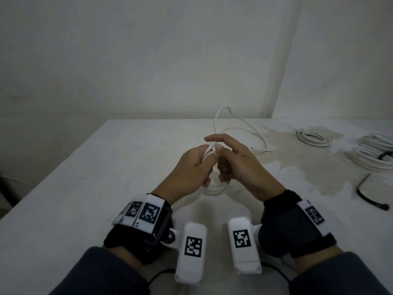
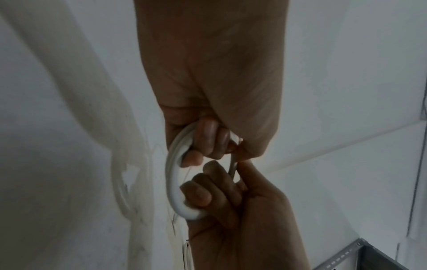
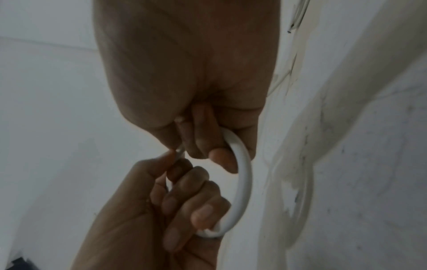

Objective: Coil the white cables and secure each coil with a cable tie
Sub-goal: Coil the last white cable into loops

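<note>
Above the middle of the table, my two hands hold a small coil of white cable [image 1: 214, 189] between them. My left hand [image 1: 191, 165] has its fingers curled round one side of the coil [image 2: 172, 173]. My right hand [image 1: 236, 160] grips the other side [image 3: 245, 182], and its thumb and forefinger pinch a strand at the top. The loose rest of the cable [image 1: 221, 116] arcs up behind the hands and drops to the table at the right. No tie shows on this coil.
Two white coils lie at the right: a small one [image 1: 314, 138] and a bigger pile [image 1: 374, 154] with a black tie round it. A loose black cable tie [image 1: 368, 196] lies near the right edge. The table [image 1: 85, 167] ends at the left; walls stand behind.
</note>
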The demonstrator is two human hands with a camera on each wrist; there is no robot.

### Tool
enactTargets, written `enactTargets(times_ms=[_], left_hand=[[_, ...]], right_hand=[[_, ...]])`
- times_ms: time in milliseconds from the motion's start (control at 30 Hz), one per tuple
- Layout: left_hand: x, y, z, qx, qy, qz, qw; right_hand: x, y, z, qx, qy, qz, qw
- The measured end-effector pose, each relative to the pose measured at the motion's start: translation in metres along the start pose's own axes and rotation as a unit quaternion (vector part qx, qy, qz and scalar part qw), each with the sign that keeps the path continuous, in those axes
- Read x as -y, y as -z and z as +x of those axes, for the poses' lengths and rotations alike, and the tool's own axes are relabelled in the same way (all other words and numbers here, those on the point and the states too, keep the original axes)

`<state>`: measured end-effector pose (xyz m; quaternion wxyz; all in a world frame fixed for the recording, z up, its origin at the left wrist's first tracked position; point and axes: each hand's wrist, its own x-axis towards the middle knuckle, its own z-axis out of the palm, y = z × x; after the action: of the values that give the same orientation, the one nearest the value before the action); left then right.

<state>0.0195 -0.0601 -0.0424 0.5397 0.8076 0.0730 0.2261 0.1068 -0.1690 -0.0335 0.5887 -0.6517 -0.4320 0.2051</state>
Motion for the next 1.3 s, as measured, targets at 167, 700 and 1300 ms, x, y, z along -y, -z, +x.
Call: enactTargets(times_ms=[167,700,1300], left_hand=[[0.006,0.007,0.001,-0.055,-0.044,0.067,0.995],[0.004,-0.006,0.003,-0.140,0.003,-0.130,0.982],[0.010,-0.011,0.005,0.012,0.272,-0.333,0.903]], right_hand=[[-0.006,0.010,0.000,-0.081,0.049,-0.247,0.964],[-0.009,0.011,0.005,0.004,0.034,-0.041,0.999],[0.007,0.015,0.008,0.007,-0.031,0.394,0.919]])
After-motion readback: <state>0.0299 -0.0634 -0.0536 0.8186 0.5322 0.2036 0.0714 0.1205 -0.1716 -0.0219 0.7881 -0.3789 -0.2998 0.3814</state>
